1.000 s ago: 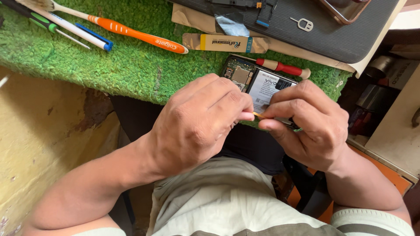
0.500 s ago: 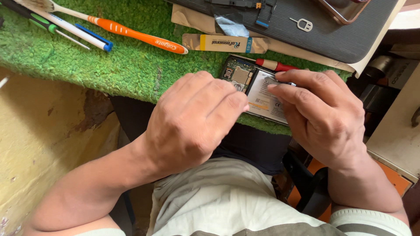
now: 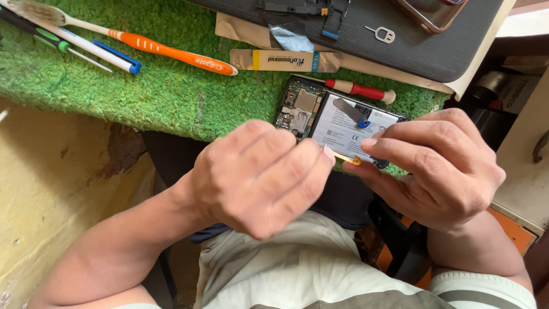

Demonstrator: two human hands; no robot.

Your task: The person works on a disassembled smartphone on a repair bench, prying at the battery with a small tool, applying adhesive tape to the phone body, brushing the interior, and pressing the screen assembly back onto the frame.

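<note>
An opened phone (image 3: 337,123) lies back-up at the near edge of a green turf mat (image 3: 143,91), its circuit board and white battery exposed. My left hand (image 3: 257,177) is curled just in front of it, its fingertips pinching a thin yellow-tipped piece (image 3: 349,159) at the phone's near edge. My right hand (image 3: 434,166) comes in from the right, with its fingers laid over the phone's near right corner and gripping it. How the yellow piece ends under my fingers is hidden.
On the mat lie an orange-handled toothbrush (image 3: 171,51), a blue-capped pen (image 3: 97,51), a red-handled screwdriver (image 3: 360,90) and a yellow-banded strip (image 3: 286,60). A dark grey slab (image 3: 423,51) at the back carries a SIM pin (image 3: 382,35) and small parts. My lap is below.
Both hands have drawn back toward me and apart, uncovering more of the phone's battery. The thin yellow piece stays between my fingertips at the phone's edge.
</note>
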